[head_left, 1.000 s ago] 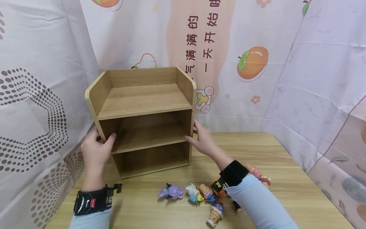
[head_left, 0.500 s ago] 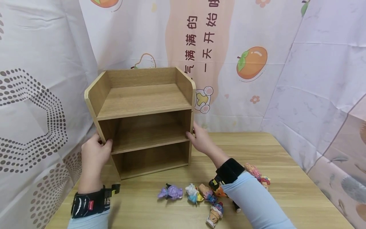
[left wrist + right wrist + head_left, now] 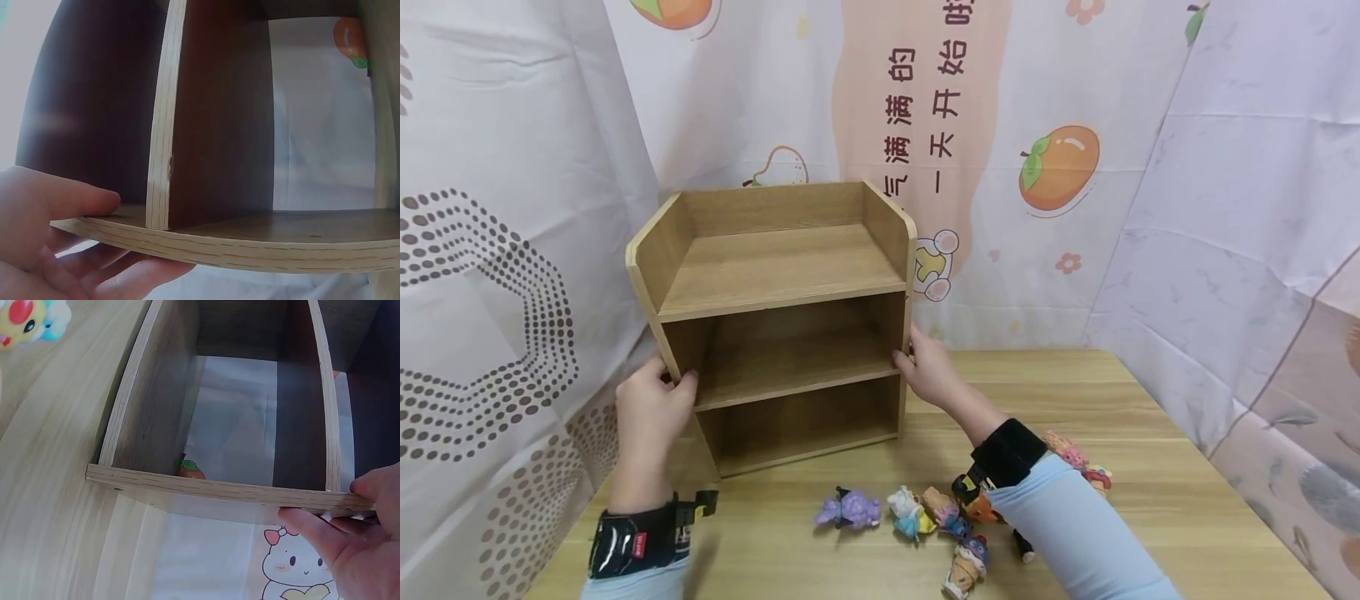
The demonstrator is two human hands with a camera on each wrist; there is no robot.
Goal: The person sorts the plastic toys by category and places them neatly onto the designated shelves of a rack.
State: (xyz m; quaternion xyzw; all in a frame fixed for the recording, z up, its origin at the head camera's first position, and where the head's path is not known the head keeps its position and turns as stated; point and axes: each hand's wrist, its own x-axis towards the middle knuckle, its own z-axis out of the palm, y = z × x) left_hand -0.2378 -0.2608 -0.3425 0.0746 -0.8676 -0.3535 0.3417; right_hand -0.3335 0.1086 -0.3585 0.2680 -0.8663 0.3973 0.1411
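Note:
A small wooden shelf unit with an open top tier and two compartments below stands on the table, angled slightly. My left hand grips its left side panel, the thumb inside the middle compartment and the fingers outside, as the left wrist view also shows around the panel's front edge. On the opposite side, my right hand holds the right side panel at about the same height. In the right wrist view, its thumb lies inside and the fingers go beneath the panel edge. Both compartments hold nothing visible.
In front of the shelf lie a purple toy figure, a white-and-yellow one and an ice-cream-cone figure. Several more toys, including a pink one, lie around my right forearm, partly hidden. Printed cloth hangs behind the wooden table.
Both thumbs have settled closer against the side panels, the left one moving slightly down and the right one slightly up. The shelf stays about where it was. The head view has tilted a little.

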